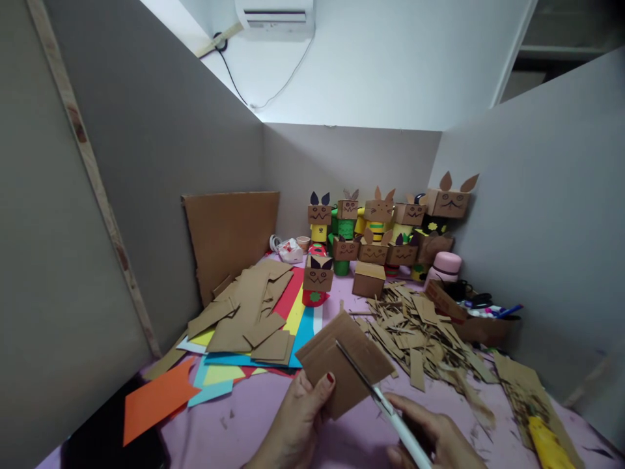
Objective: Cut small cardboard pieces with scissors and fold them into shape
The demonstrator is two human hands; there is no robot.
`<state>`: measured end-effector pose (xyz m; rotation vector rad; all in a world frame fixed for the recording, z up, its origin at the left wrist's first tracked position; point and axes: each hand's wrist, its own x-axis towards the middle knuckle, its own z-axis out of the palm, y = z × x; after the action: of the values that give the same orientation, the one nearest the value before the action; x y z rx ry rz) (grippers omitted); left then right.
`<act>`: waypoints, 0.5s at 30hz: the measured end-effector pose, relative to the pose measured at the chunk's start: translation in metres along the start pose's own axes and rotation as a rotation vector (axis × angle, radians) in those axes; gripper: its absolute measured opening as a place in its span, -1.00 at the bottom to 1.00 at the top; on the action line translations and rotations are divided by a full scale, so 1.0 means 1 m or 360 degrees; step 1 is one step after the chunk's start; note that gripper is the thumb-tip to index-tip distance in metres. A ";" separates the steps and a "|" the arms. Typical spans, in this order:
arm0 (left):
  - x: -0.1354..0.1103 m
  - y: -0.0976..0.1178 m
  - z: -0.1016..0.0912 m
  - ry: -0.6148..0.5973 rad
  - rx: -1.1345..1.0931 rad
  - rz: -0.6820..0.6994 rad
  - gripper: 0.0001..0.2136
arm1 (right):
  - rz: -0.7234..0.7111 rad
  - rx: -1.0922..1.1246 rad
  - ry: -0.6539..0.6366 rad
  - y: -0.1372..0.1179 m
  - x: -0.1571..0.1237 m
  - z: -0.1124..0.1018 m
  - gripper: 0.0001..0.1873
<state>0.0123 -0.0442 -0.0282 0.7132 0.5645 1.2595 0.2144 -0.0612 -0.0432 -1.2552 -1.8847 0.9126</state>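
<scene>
My left hand (307, 413) grips a square piece of brown cardboard (327, 365), with the thumb on top and the other fingers mostly hidden underneath. My right hand (434, 433) is wrapped round white-handled scissors (401, 426). A long dark blade lies across the face of the cardboard, its tip pointing up and left. Whether a second blade sits below the cardboard is hidden. The cardboard is tilted and held above the purple tablecloth (234, 423).
Cardboard sheets (244, 312) and an orange paper (159, 397) lie left. Cardboard scraps (415, 332) and a box of pens (488, 326) are right. Behind stand several cardboard-headed animal figures (378, 212), a plain box (368, 280) and a pink bottle (445, 264). Grey partitions (351, 156) enclose the table.
</scene>
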 end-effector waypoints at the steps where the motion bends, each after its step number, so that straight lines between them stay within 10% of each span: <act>1: 0.000 0.001 0.001 0.0020 -0.0001 0.0006 -0.47 | 0.0001 -0.0009 -0.0002 -0.001 0.000 -0.001 -0.50; 15: -0.001 0.000 0.009 0.0097 0.0093 0.0008 -0.48 | 0.0014 0.0087 -0.0040 0.008 0.002 0.002 -0.48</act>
<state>0.0185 -0.0468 -0.0219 0.7275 0.6519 1.2769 0.2156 -0.0577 -0.0507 -1.2259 -1.8624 0.9822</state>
